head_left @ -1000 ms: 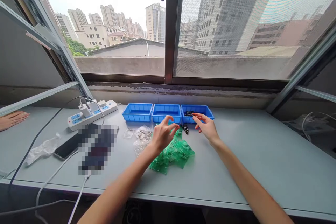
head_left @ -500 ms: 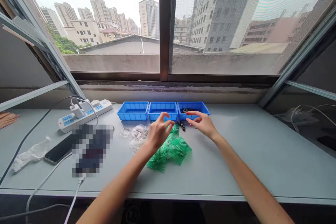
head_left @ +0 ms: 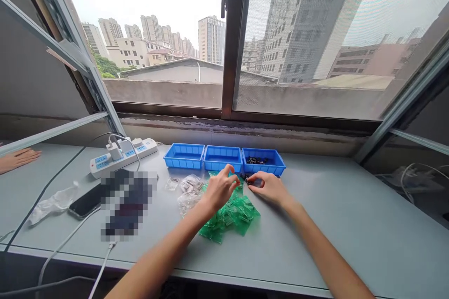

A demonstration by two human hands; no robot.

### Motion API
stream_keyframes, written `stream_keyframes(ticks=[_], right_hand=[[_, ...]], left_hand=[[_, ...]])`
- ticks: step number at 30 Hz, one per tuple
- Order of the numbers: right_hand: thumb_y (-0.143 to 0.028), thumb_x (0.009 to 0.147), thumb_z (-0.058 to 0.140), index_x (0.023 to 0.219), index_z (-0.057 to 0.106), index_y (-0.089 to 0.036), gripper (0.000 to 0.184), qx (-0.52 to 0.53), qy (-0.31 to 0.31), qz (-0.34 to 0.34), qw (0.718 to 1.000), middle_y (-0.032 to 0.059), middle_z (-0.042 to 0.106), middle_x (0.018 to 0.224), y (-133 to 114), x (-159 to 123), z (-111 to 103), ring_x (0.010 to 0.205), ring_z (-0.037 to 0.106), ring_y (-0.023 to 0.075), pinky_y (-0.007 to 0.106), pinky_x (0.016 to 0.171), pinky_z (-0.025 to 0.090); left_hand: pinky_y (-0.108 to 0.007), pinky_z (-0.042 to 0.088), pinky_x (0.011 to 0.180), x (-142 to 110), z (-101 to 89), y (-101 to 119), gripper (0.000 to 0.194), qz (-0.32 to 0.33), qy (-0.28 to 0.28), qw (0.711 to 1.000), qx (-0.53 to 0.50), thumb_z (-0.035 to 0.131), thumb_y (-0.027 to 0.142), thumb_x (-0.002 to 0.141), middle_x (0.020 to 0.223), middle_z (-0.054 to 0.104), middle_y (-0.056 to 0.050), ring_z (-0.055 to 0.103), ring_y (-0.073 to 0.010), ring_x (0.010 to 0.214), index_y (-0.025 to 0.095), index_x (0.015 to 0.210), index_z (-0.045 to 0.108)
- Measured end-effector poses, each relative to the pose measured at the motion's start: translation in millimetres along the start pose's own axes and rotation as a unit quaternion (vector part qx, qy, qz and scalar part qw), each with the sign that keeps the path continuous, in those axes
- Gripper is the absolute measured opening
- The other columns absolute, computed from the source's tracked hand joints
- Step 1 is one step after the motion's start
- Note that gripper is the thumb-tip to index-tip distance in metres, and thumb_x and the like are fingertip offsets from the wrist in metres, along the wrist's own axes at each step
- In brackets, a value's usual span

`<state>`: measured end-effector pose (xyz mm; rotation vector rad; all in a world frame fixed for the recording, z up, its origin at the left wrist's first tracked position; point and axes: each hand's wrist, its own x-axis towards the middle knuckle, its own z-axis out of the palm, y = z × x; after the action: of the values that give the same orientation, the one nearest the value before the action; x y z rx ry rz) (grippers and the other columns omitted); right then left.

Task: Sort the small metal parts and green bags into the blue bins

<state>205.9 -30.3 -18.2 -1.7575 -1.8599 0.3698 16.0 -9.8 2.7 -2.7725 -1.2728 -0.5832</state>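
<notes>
My left hand [head_left: 220,189] hovers over a heap of small green bags [head_left: 235,215], its fingers curled toward the thumb; what it holds, if anything, I cannot make out. Just right of it, my right hand [head_left: 267,187] rests low on the grey table [head_left: 333,224], fingertips pinched at a small cluster of black parts [head_left: 246,178] lying in front of the bins. Three blue bins stand in a row behind: left bin [head_left: 184,155], middle bin [head_left: 222,158], right bin [head_left: 263,161] with black parts inside.
Clear plastic bags [head_left: 187,189] lie left of the green ones. A white power strip [head_left: 122,155] with plugs, a black phone [head_left: 86,201], a crumpled clear bag [head_left: 52,203] and cables sit at the left. Another person's hand [head_left: 17,159] rests at the far left edge.
My right hand dropped from above the right bin down to the table by the black parts, fingers closing. My left hand curled tighter over the green bags.
</notes>
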Motion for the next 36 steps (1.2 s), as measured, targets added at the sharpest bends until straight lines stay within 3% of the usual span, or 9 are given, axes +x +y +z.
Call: stream_keyframes(ticks=[8, 15, 20, 25, 31, 36], right_hand=[[-0.025, 0.069, 0.055, 0.077, 0.071, -0.029, 0.019, -0.028, 0.037, -0.011, 0.999, -0.0023, 0.073, 0.086, -3.4, 0.4, 8.9, 0.061, 0.062, 0.0170, 0.028, 0.056, 0.043], [-0.025, 0.069, 0.058, 0.079, 0.070, -0.030, 0.017, -0.056, 0.033, 0.025, 0.998, -0.0033, 0.073, 0.086, -3.6, -0.5, -2.0, 0.069, 0.064, 0.0195, 0.029, 0.060, 0.042], [-0.023, 0.068, 0.058, 0.080, 0.069, -0.028, 0.017, -0.038, 0.028, 0.047, 0.998, -0.0029, 0.073, 0.091, -7.0, -1.5, -5.1, 0.085, 0.064, 0.0223, 0.031, 0.067, 0.044], [-0.023, 0.067, 0.059, 0.083, 0.069, -0.026, 0.020, 0.039, 0.026, 0.028, 0.999, -0.0020, 0.072, 0.090, -12.7, -1.5, 2.0, 0.076, 0.064, 0.0183, 0.030, 0.067, 0.046], [-0.027, 0.068, 0.058, 0.084, 0.070, -0.024, 0.021, 0.093, 0.069, -0.009, 0.993, 0.0010, 0.072, 0.085, -10.6, 1.3, 7.0, 0.066, 0.062, 0.0159, 0.028, 0.059, 0.046], [-0.038, 0.074, 0.054, 0.082, 0.070, -0.023, 0.023, 0.116, 0.081, -0.033, 0.989, 0.0035, 0.072, 0.085, -4.7, 3.3, 8.9, 0.060, 0.059, 0.0151, 0.027, 0.053, 0.044]], left_hand=[[-0.025, 0.052, 0.059, -6.8, 6.5, 15.3, 0.020, 0.080, -0.010, 0.997, -0.006, 0.052, 0.034, 0.088, 0.103, 0.056, -0.005, 0.062, -0.0174, 0.085, 0.020, 0.084, 0.065], [-0.024, 0.051, 0.056, -3.5, 4.5, 8.7, 0.025, 0.050, -0.020, 0.999, 0.000, 0.048, 0.033, 0.090, 0.101, 0.056, -0.006, 0.062, -0.0162, 0.079, 0.018, 0.082, 0.066], [-0.022, 0.048, 0.055, -2.6, 5.6, 10.2, 0.022, 0.050, -0.028, 0.998, 0.020, 0.048, 0.031, 0.090, 0.102, 0.056, -0.004, 0.061, -0.0132, 0.073, 0.019, 0.085, 0.066], [-0.022, 0.048, 0.054, -1.4, 3.7, 14.5, 0.019, 0.056, -0.006, 0.998, 0.017, 0.049, 0.030, 0.089, 0.100, 0.055, -0.004, 0.060, -0.0128, 0.071, 0.020, 0.087, 0.065], [-0.022, 0.049, 0.055, -2.3, -1.7, 15.5, 0.013, 0.070, -0.001, 0.997, 0.027, 0.054, 0.028, 0.086, 0.098, 0.056, -0.005, 0.062, -0.0175, 0.082, 0.020, 0.085, 0.064], [-0.022, 0.050, 0.059, -3.7, -2.7, 13.8, 0.011, 0.066, 0.011, 0.998, 0.019, 0.055, 0.027, 0.086, 0.098, 0.056, -0.004, 0.062, -0.0162, 0.082, 0.020, 0.087, 0.063]])
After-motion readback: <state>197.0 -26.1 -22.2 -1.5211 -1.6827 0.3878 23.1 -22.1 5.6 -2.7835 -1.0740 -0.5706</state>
